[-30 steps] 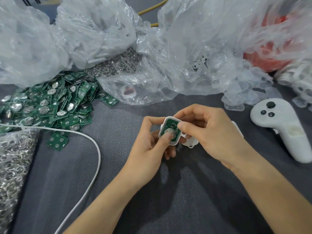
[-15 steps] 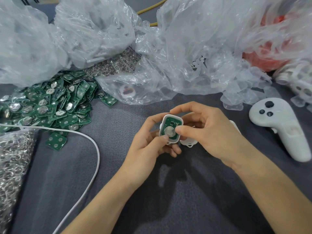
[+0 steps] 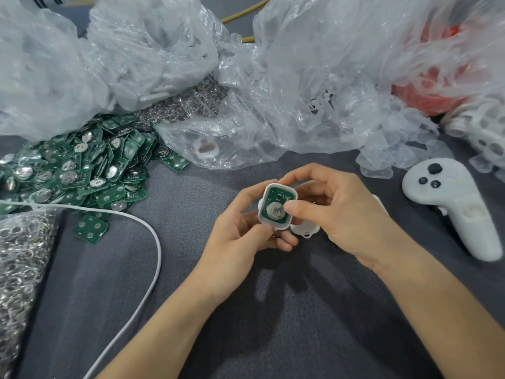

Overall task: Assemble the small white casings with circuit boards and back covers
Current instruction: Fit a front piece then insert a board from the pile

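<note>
Holding position, above the grey cloth: white casing, open side up, green circuit board seated inside, silver disc on the board. Left hand grips the casing, fingers curled behind it, thumb at its lower edge. Right hand pinches it, forefinger over the top edge, thumb tip on the disc. Just right of the casing: white back cover; whether it is held cannot be told. Left of the casing: pile of green boards, white cable. Well right: white controller. Behind: clear plastic bags.
</note>
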The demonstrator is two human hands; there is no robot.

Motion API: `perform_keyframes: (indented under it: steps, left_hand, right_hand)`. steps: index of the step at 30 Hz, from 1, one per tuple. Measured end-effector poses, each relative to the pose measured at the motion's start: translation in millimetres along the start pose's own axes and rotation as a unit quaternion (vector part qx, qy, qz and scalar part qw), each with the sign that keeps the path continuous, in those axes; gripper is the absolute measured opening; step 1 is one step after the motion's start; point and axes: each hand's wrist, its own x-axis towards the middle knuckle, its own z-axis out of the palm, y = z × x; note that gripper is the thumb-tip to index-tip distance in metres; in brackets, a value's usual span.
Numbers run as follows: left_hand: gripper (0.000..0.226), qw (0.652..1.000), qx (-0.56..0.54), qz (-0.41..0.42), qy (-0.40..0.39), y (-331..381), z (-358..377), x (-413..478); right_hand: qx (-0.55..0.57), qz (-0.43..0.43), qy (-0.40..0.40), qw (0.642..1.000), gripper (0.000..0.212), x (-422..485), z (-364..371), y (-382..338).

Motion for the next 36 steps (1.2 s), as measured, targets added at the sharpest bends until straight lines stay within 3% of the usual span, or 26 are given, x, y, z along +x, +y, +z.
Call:
perform_keyframes:
  steps: [4,8,14,36]
  left_hand:
    - [0.046,1.0,-0.003,-0.004,0.013,0,0,0]
    - [0.048,1.0,-0.002,-0.007,0.023,1,1,0]
    - [0.056,1.0,-0.007,-0.015,0.022,-2,0,1]
    - [0.056,1.0,0.002,-0.025,0.015,-9,-6,3]
  right_hand:
    - [-0.032,-0.01,0.034,0.999,0.026,-1,3,1]
    - [-0.16,-0.119,0.11,0.974,0.028,-4,7,-6]
    - [-0.321,-0.198,0.059,0.924,0.02,-6,8,-5]
    - [-0.337,-0.248,0.062,0.906,0.014,-1,7,3]
